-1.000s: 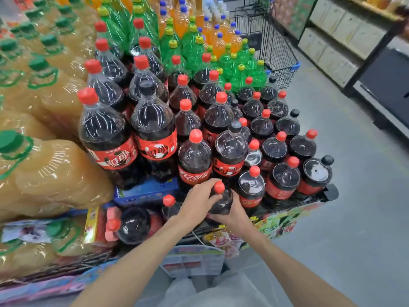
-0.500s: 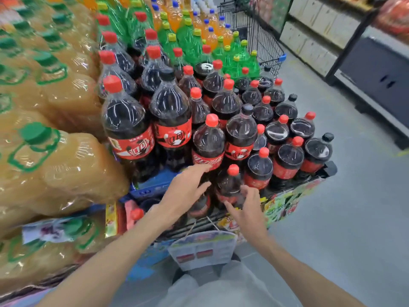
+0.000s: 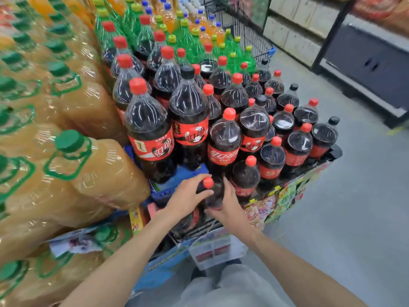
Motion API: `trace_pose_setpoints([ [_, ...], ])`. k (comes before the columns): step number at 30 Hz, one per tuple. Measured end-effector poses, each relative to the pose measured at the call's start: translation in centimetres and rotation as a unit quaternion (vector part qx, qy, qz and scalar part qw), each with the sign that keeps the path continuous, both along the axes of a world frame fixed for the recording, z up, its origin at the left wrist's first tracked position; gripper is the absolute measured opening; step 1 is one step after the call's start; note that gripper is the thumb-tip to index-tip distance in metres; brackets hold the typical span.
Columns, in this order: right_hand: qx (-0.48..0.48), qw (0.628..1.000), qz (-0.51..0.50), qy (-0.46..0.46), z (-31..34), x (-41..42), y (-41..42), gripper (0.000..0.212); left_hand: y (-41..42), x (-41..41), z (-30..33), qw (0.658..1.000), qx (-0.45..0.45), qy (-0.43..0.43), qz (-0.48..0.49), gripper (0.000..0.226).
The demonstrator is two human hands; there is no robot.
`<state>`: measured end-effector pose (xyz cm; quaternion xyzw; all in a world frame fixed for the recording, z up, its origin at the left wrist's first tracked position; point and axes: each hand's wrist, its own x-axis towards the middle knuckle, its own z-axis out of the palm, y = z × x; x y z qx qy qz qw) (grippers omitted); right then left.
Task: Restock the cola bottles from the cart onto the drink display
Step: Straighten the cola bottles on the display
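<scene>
Both hands have closed in since half a second ago, when they hovered open before the front row of the drink display [image 3: 294, 196]: they now clasp one red-capped cola bottle [image 3: 213, 193] at the near edge of that display. Left hand [image 3: 188, 199] wraps the bottle's neck and shoulder from the left, thumb lying across the dark plastic just below the red cap [image 3: 208, 182]. Right hand [image 3: 230, 207] grips the bottle's right side, fingers curled round the body and reaching up beside the cap. This bottle stands upright and lower than its neighbours, just in front of a taller cola bottle with a red label [image 3: 224, 140] and just left of another red-capped bottle [image 3: 245, 176].

Behind the held bottle, rows of cola bottles [image 3: 287, 120] with red and black caps fill the display, and beyond them stand green soda bottles [image 3: 192, 44] and orange ones. Left of the held bottle lie large amber juice jugs [image 3: 93, 169] with green caps, tilted toward the camera. A blue crate [image 3: 177, 180] shows just behind the left hand. Far behind the cola rows stands a wire shopping cart [image 3: 247, 34]. A paper price tag [image 3: 215, 249] hangs from the display's edge below the hands.
</scene>
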<state>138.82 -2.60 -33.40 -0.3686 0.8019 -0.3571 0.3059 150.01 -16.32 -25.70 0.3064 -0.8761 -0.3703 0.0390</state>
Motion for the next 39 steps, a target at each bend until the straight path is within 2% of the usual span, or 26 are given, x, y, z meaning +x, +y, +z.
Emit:
trace_pose_setpoints([
  [3, 0.023, 0.998, -0.036, -0.035, -0.5, -0.3, -0.7, 0.133, -0.1, -0.2, -0.3, 1.0, 0.004, 0.004, 0.013, 0.035],
  [6, 0.035, 0.998, -0.04, -0.018, -0.5, -0.9, -0.8, 0.128, -0.1, -0.6, -0.5, 1.0, -0.011, 0.005, 0.015, 0.031],
  [9, 0.023, 0.997, -0.06, -0.041, -1.0, -1.3, -0.6, 0.123, 0.2, -1.7, 0.2, 0.999, -0.042, 0.012, 0.0, 0.027],
  [12, -0.004, 0.992, -0.085, -0.09, -1.8, -1.6, -0.3, 0.118, 0.3, -3.1, 0.7, 0.998, -0.058, 0.006, -0.02, 0.027],
  [17, -0.024, 0.987, -0.095, -0.126, -2.1, -1.4, -0.5, 0.122, 0.0, -3.2, 0.3, 1.0, -0.029, -0.002, -0.01, 0.027],
  [21, -0.056, 0.982, -0.094, -0.152, -1.2, -0.5, 0.4, 0.107, -0.1, -2.7, 0.2, 0.999, -0.029, 0.003, -0.021, 0.04],
  [22, -0.064, 0.984, -0.092, -0.14, -0.9, -0.1, 0.8, 0.105, -0.2, -2.4, 0.3, 0.999, -0.035, -0.007, -0.033, 0.046],
  [24, -0.064, 0.993, -0.099, -0.028, -0.2, 0.8, 1.6, 0.103, -0.8, -1.3, 0.4, 0.997, -0.043, -0.028, -0.049, 0.056],
  [27, -0.098, 0.977, -0.086, 0.167, 0.2, 2.0, 2.2, 0.086, -1.8, 1.2, 0.7, 0.998, -0.031, -0.03, -0.051, 0.055],
  [29, -0.113, 0.965, -0.07, 0.225, 0.3, 2.7, 1.9, 0.078, -2.3, 3.1, 1.0, 0.998, -0.038, -0.033, -0.048, 0.051],
  [32, -0.11, 0.958, -0.063, 0.258, 0.2, 3.9, 1.6, 0.076, -2.5, 6.0, 1.3, 0.999, -0.039, -0.03, -0.024, 0.049],
  [35, -0.135, 0.962, 0.027, 0.235, -0.1, 5.6, 1.5, 0.076, -2.1, 8.5, 1.3, 0.999, -0.021, -0.037, -0.001, 0.054],
  [39, -0.059, 0.975, 0.163, 0.141, -1.3, 7.6, 0.4, 0.107, -0.7, 11.1, 0.9, 0.998, 0.031, -0.048, 0.018, 0.065],
])
